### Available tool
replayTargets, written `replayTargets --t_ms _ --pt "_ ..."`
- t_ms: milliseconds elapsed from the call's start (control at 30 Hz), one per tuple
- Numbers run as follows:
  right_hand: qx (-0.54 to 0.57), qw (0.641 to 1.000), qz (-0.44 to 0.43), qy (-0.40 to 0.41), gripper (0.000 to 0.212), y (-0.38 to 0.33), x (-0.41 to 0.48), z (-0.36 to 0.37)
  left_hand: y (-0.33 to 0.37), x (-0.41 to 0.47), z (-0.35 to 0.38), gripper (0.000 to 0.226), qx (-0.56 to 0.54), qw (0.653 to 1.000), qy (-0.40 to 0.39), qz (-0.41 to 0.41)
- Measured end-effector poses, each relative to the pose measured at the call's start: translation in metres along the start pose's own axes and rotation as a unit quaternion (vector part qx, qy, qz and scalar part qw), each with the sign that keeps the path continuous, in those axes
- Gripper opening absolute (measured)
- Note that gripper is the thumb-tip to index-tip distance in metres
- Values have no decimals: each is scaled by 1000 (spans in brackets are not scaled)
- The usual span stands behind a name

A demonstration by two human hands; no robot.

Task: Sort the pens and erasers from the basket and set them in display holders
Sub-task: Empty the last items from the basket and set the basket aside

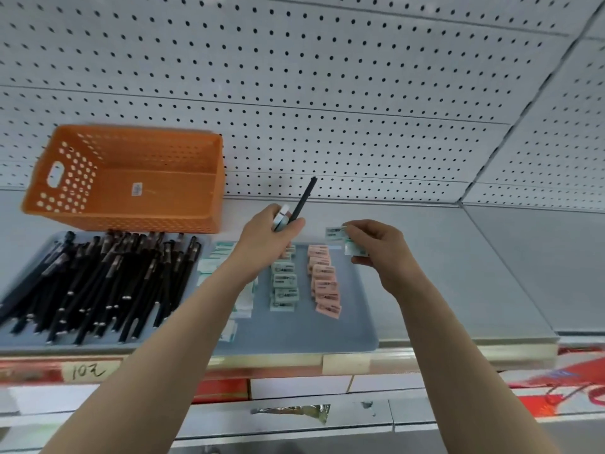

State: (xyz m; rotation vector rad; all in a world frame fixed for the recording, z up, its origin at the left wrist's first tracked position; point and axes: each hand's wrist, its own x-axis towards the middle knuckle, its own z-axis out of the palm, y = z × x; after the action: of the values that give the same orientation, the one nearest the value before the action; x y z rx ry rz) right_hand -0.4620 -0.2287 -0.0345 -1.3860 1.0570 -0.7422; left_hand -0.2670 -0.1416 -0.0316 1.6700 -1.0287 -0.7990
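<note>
My left hand [268, 239] grips a black pen [304, 199] that points up and away, together with a pale eraser [282, 217]. My right hand [376, 249] pinches two green-white erasers [337, 232] above the right end of a grey tray [311, 332]. On that tray lie a row of green erasers [284, 288], a row of pink erasers [324, 283] and white-green erasers [212, 262] partly hidden by my left arm. A heap of black pens [98, 283] fills a second tray at the left. The orange basket [131, 178] behind holds one small eraser [137, 189].
The trays sit on a grey shelf [458, 273] with a white pegboard wall [327, 93] behind it. A handwritten price label [88, 371] is on the shelf's front edge. Red and white boxes [229, 389] lie on the shelf below.
</note>
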Motion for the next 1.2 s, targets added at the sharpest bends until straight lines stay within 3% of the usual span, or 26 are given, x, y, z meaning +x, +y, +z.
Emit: replayTargets --t_ms 233,400,733,933,1200 --pt "-33 998 -9 -48 13 -6 -3 23 -2 -7 -36 8 -1 1000 9 18" --pt "-70 994 -2 -85 11 -2 -4 42 -13 -14 -55 23 35 999 4 0" --pt "-143 987 -16 -72 7 -1 6 59 -22 -22 -70 14 41 999 -7 11" --pt "-217 974 -33 -57 12 -2 17 66 -21 -21 -75 21 63 998 -3 8" --pt "-225 970 -15 -87 14 -2 20 72 -23 -17 -82 23 51 999 -9 14"
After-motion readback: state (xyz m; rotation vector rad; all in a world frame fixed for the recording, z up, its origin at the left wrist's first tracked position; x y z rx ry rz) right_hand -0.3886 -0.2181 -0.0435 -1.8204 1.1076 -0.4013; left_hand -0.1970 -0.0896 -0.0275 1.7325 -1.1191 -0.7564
